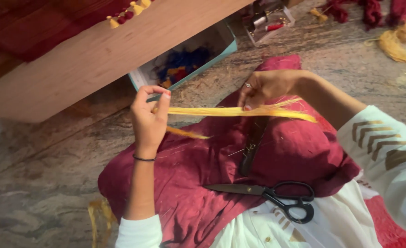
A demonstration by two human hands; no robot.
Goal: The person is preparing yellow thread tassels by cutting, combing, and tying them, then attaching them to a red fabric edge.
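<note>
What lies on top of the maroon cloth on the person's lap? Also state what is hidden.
Black-handled scissors lie closed on the maroon cloth, beside a dark narrow strip. The cloth covers the lap beneath, so nothing underneath can be seen.

Warm, dim indoor light is falling from upper right; the floor (pixel 42 183) is darkening toward its lower-left corner. Soft motion blur is smearing everything; no glare.

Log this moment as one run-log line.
left hand: pinching yellow threads | right hand: pinching same bundle, stretched taut | scissors: shut, on maroon cloth
</note>
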